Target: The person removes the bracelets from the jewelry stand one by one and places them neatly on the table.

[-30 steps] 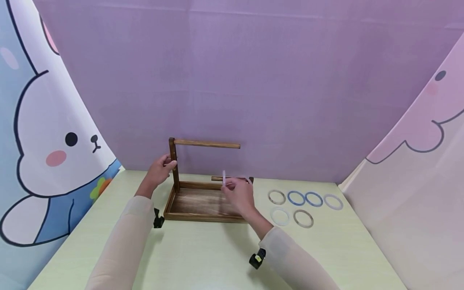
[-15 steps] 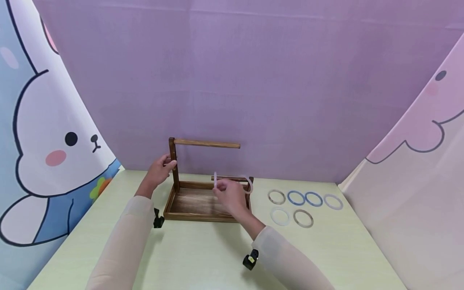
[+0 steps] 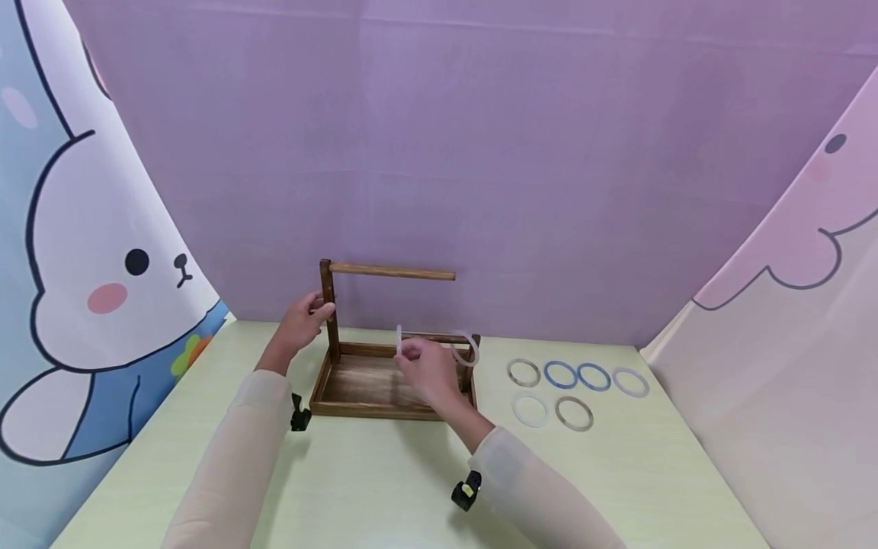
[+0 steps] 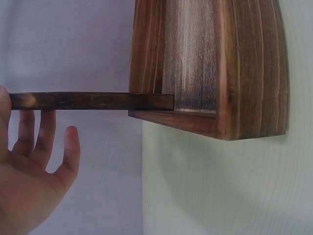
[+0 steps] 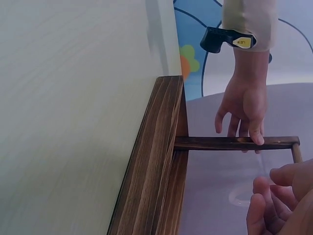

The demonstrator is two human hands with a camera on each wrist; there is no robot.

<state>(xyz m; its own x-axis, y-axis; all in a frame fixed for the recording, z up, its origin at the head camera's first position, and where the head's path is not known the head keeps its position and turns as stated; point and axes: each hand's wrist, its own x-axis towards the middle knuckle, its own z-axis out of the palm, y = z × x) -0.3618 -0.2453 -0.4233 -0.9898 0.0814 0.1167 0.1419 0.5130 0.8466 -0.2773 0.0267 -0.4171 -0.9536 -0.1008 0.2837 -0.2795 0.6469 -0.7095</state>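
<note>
A dark wooden bangle stand (image 3: 328, 328) has a tall left post with an upper rod (image 3: 391, 271), a short right post with a lower rod (image 3: 439, 337), and a tray base (image 3: 370, 412). My left hand (image 3: 302, 324) grips the tall post; in the left wrist view the same hand (image 4: 41, 171) has its fingers behind that post (image 4: 93, 101). With thumb and fingers, my right hand (image 3: 432, 374) pinches a pale bangle (image 3: 399, 335), seen edge-on near the lower rod's left end. A second pale bangle (image 3: 475, 352) hangs around the lower rod at its right end.
On the table (image 3: 343, 480), right of the stand, lie several bangles, among them a blue bangle (image 3: 594, 377), a brownish bangle (image 3: 574, 414), a whitish bangle (image 3: 530, 409) and a lavender bangle (image 3: 631, 383). A purple backdrop (image 3: 549, 191) rises close behind the stand.
My right hand has moved left with the pinched bangle, from over the lower rod to its left end. The bangle at the rod's right end shows more fully. My left hand stays put.
</note>
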